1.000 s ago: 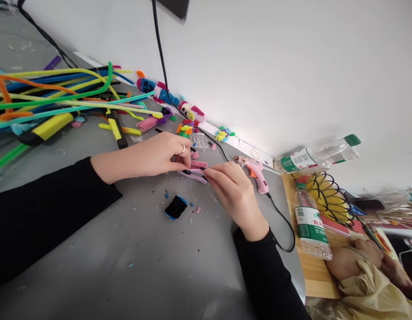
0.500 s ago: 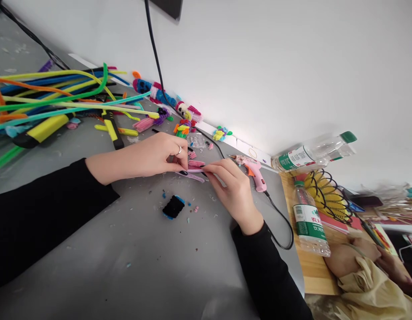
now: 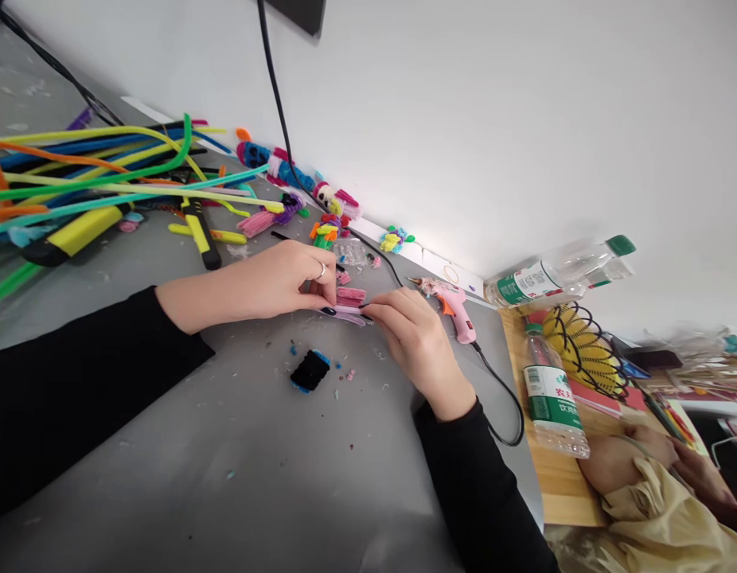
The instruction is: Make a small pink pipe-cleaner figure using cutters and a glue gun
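My left hand [image 3: 273, 278] and my right hand [image 3: 413, 338] meet over a small pink pipe-cleaner piece [image 3: 348, 312] lying on the grey table [image 3: 225, 446]. Both hands pinch it from either side, fingertips closed on its ends. A short bundle of pink pipe-cleaner bits [image 3: 350, 294] lies just behind it. A black fuzzy piece with blue edging [image 3: 310, 371] rests on the table a little nearer me, untouched.
Long coloured pipe cleaners [image 3: 94, 175] and yellow-black cutters [image 3: 200, 231] crowd the left. Small finished figures [image 3: 285, 169] line the wall. A pink glue gun [image 3: 455, 309] with its black cord lies right of my hands. Water bottles [image 3: 551, 402] and another person's arm [image 3: 643, 477] are at the right.
My right hand has shifted slightly along the pink piece and the piece has settled lower on the table; the left hand holds its place.
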Action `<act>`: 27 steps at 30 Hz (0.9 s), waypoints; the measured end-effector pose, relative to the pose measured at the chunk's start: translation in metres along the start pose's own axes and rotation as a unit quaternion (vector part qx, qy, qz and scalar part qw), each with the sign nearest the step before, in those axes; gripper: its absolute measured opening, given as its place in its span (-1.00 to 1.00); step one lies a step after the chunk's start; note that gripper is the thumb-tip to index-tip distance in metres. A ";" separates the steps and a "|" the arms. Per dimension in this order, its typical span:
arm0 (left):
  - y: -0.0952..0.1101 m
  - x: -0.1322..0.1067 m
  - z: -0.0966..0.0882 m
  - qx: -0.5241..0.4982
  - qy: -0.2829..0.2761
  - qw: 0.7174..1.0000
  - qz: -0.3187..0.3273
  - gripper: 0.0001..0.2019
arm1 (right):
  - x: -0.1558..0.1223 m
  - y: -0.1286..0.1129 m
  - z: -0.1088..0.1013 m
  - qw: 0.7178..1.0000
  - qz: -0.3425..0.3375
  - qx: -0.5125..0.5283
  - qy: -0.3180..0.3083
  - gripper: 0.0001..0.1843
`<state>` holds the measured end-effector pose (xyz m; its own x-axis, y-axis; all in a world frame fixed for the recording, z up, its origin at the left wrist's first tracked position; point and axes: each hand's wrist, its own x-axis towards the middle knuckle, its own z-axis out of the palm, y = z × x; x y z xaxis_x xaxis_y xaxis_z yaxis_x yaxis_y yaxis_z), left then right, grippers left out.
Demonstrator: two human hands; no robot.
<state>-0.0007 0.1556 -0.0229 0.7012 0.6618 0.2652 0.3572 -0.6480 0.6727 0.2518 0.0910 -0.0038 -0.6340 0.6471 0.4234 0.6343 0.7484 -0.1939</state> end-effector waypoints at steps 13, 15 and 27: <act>0.005 0.000 -0.001 0.000 -0.005 1.000 -0.009 -0.82 | 0.006 -0.016 0.003 0.947 0.237 0.213 0.037 -0.85; 0.006 0.001 -0.001 0.000 -0.006 1.000 -0.010 -0.81 | 0.006 -0.017 0.002 0.946 0.246 0.209 0.037 -0.86; 0.005 0.000 0.000 0.008 -0.001 1.000 0.000 -0.80 | 0.009 -0.026 0.002 0.904 0.324 0.277 0.043 -0.83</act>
<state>0.0006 0.1523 -0.0196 0.7029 0.6608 0.2633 0.3674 -0.6542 0.6611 0.2286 0.0778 0.0035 -0.1577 0.9796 0.1250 0.5271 0.1905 -0.8282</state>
